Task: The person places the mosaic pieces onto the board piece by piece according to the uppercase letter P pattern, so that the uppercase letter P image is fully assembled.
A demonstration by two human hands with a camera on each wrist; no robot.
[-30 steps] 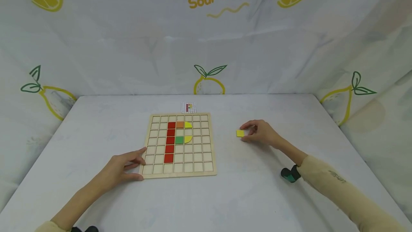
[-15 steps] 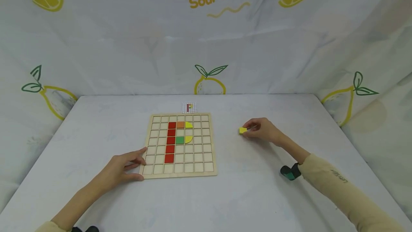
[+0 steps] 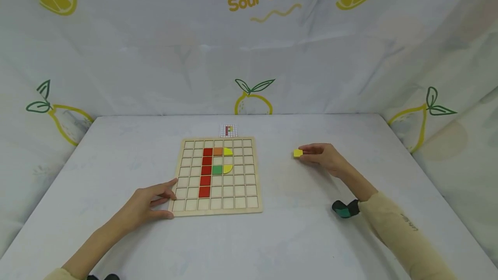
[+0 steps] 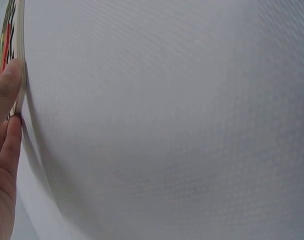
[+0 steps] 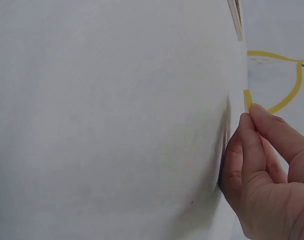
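Note:
A wooden grid board [image 3: 256, 172] lies on the table, its square cells partly filled. Red square tiles [image 3: 206, 170] form a column on it, joined by an orange tile [image 3: 218, 151], a green tile [image 3: 217, 170] and two rounded yellow pieces [image 3: 227, 169]. My left hand [image 3: 142, 204] touches the board's lower left edge with extended fingers and thumb; the left wrist view shows its fingers [image 4: 10, 75] against that edge. Right of the board, my right hand [image 3: 324, 159] pinches a small yellow tile [image 3: 298, 153] between thumb and fingertips, also visible in the right wrist view.
Behind the board lies a small printed card [image 3: 228, 130] with a coloured grid pattern. White cloth with lemon prints hangs behind and at both sides of the white table [image 3: 241, 245]. A dark wrist camera [image 3: 344, 209] hangs beneath the right sleeve.
My right hand has moved slightly right and away from me with the yellow tile, which has turned in the fingertips. The left hand and the board have stayed in place.

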